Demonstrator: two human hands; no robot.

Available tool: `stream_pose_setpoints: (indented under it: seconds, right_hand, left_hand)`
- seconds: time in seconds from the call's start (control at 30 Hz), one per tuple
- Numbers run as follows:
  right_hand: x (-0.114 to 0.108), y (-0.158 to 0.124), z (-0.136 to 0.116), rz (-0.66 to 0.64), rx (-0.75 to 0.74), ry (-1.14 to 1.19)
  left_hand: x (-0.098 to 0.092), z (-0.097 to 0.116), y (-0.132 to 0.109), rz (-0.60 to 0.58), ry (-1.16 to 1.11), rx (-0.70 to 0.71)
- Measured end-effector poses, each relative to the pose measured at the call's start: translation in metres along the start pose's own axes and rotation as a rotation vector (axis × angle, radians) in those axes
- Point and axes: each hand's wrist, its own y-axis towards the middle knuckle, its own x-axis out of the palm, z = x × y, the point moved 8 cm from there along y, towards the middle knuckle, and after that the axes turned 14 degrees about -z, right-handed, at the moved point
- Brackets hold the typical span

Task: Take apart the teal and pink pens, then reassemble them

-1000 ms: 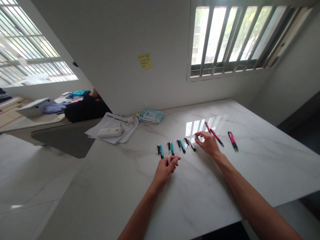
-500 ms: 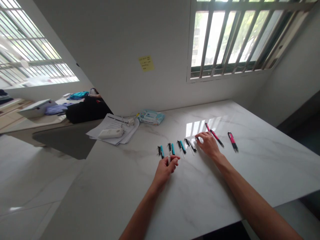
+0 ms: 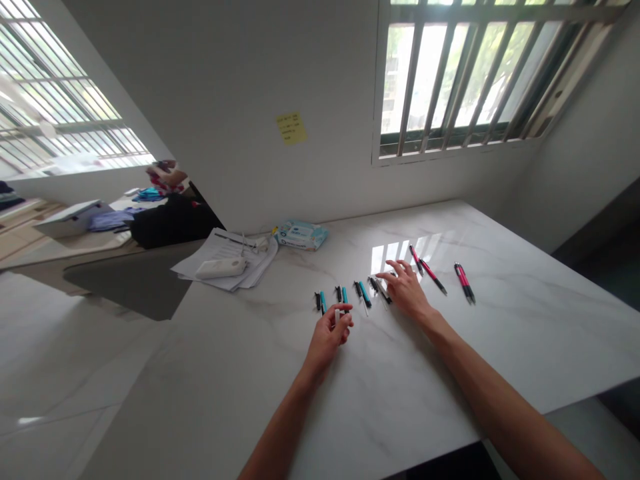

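Head view: left hand (image 3: 327, 333), lower centre, fingers clamped on a white piece (image 3: 337, 316). Right hand (image 3: 407, 292), right of centre, fingers spread. Pen parts (image 3: 365, 294) mid-frame: apparently disassembled. Red pens (image 3: 433, 277), centre-right: look intact, presumably untouched.

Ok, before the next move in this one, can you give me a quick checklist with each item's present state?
1. Left hand has its item: ok, a small white piece shows at its fingers.
2. Right hand holds nothing: cannot tell; its fingers are spread, but the underside is hidden.
3. Every pen in one piece: not ok; black clip parts lie beside the teal barrels.
4. Rightmost pair of red pens clear of both hands: ok, they lie side by side.
5. Papers clear of the pen parts: ok, they lie apart, further left.
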Motion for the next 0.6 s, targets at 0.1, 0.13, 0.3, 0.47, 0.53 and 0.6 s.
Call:
stream_pose_setpoints:
  seconds: [0.1,0.13,0.3,0.47,0.53,0.6]
  right_hand:
    - [0.003,0.0,0.003,-0.018,0.006,0.006]
    - [0.003,0.0,0.004,-0.021,0.009,0.008]
    - [0.004,0.0,0.011,0.009,0.033,0.006]
    - [0.004,0.0,0.012,0.028,0.02,0.021]
    - [0.002,0.0,0.013,0.045,0.029,0.03]
    - [0.0,-0.001,0.014,0.071,0.035,0.04]
  left_hand:
    - [0.0,0.0,0.001,0.002,0.001,0.007]
    - [0.001,0.0,0.001,0.002,-0.001,0.007]
    - [0.001,-0.001,0.001,0.003,-0.003,-0.003]
    - [0.001,-0.001,0.001,-0.002,0.001,-0.008]
    - [0.001,0.0,0.001,0.004,0.0,-0.009]
    - [0.001,0.0,0.0,0.009,0.003,-0.014]
